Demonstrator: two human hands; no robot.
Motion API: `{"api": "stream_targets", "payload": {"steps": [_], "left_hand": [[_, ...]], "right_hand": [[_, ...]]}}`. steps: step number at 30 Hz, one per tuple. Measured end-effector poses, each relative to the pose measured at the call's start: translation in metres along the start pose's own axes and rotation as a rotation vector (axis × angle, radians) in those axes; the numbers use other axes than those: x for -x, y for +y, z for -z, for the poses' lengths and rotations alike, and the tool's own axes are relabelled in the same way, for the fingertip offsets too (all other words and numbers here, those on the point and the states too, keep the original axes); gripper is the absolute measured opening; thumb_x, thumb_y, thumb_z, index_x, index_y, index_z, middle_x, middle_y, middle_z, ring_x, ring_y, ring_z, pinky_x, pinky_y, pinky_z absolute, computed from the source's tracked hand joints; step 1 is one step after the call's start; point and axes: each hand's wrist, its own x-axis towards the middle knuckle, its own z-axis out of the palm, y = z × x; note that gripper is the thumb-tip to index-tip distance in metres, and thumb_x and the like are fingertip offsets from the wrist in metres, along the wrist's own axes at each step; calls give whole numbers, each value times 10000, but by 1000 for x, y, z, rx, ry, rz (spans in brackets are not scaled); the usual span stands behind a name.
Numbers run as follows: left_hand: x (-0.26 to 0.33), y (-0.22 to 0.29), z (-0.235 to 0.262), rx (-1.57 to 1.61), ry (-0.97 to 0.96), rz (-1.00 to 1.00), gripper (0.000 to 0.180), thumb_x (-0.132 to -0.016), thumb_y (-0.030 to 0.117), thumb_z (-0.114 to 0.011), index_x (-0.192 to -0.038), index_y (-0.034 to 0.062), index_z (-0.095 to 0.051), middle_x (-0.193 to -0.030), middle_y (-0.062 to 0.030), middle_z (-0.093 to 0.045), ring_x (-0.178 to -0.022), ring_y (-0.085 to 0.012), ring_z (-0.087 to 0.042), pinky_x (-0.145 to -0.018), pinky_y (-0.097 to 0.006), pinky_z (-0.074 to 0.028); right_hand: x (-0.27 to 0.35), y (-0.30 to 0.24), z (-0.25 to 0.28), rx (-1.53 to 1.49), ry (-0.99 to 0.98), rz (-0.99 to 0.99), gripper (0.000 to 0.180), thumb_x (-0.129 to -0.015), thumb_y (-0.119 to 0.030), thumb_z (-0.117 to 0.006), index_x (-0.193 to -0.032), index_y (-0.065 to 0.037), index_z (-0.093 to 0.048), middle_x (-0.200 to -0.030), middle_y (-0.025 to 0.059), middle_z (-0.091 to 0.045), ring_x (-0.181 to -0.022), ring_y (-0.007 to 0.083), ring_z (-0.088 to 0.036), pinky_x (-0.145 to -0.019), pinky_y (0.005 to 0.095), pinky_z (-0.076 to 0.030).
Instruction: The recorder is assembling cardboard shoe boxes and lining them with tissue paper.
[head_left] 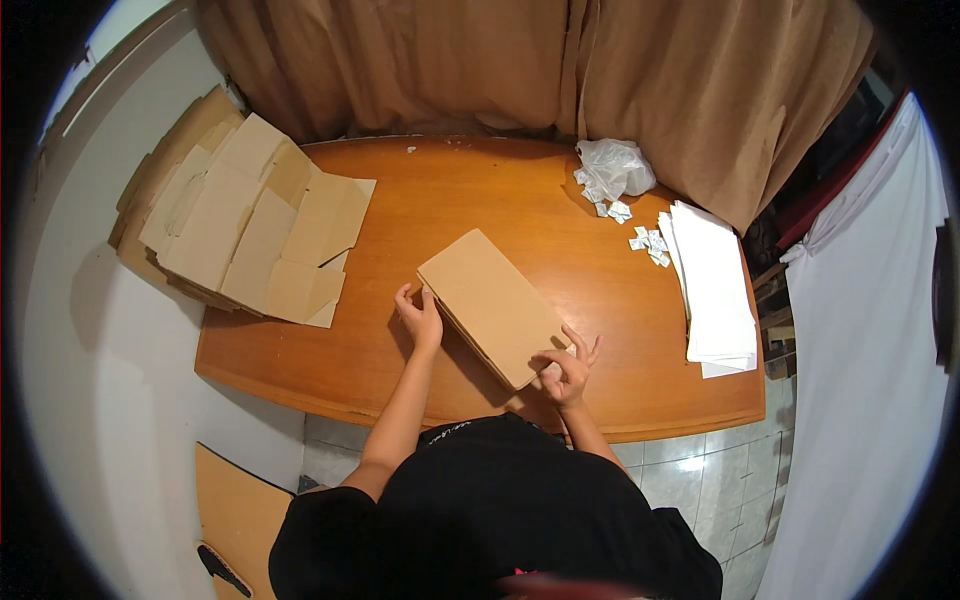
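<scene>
A closed brown cardboard box (492, 305) sits slantwise in front of me at the middle of the wooden table, its plain top facing up. My left hand (424, 320) is beside the box's left corner, thumb near its edge and fingers apart. At the near right corner of the box is my right hand (570, 372). Its thumb and index finger are bent toward each other by the edge, and the other fingers are spread. Neither hand wraps round the box, though the fingertips' exact contact is hard to see.
Flattened cardboard boxes (255, 215) are stacked at the table's (400, 205) left end. White paper sheets (712, 290) lie at the right. Small white packets (650, 243) are scattered beside a clear plastic bag (615, 167). A brown curtain (430, 70) hangs behind the table.
</scene>
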Motion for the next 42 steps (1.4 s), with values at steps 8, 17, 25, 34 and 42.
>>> {"api": "stream_targets", "payload": {"steps": [8, 17, 25, 34, 42], "left_hand": [[55, 33, 12, 13, -463, 269, 851, -778, 423, -621, -1359, -23, -187, -1366, -248, -274, -1280, -323, -269, -1040, -386, -244], [74, 21, 56, 329, -519, 362, 647, -809, 179, -581, -1339, 26, -242, -1274, -158, -416, -1158, -237, -434, -958, -333, -363], [88, 48, 176, 727, -452, 447, 718, -798, 220, -544, -1401, 106, -173, -1358, -126, -340, -1253, -239, -348, -1016, -371, -310], [156, 85, 321, 506, -208, 151, 859, -760, 258, -612, -1430, 91, -100, -1428, -119, -231, -1314, -234, -237, -1069, -373, -193], [283, 113, 503, 333, 262, -157, 736, -802, 234, -633, -1384, 67, -214, -1362, -104, -324, -1247, -227, -347, -990, -361, -333]], "right_hand": [[-17, 55, 5, -137, 14, -523, 390, -782, -180, -584, -1146, -50, -529, -1186, 135, -534, -1084, 298, -479, -965, 400, -317], [-4, -12, -15, -435, -596, -661, 534, -785, -150, -631, -1288, -94, -461, -1149, 114, -514, -985, 186, -530, -805, 304, -453], [41, -66, -61, -670, -702, -308, 881, -726, -341, -666, -1413, -76, -183, -1344, 211, -229, -1285, 328, -211, -1072, 421, -168], [61, -193, -74, -690, -840, 141, 1194, -562, -457, -787, -1415, -31, -70, -1389, 226, -166, -1291, 363, -205, -1048, 457, -214], [184, -330, -119, -835, -838, 488, 1190, -627, -396, -789, -1394, 14, 24, -1362, 216, -307, -1261, 340, -337, -1055, 416, -239]]}}
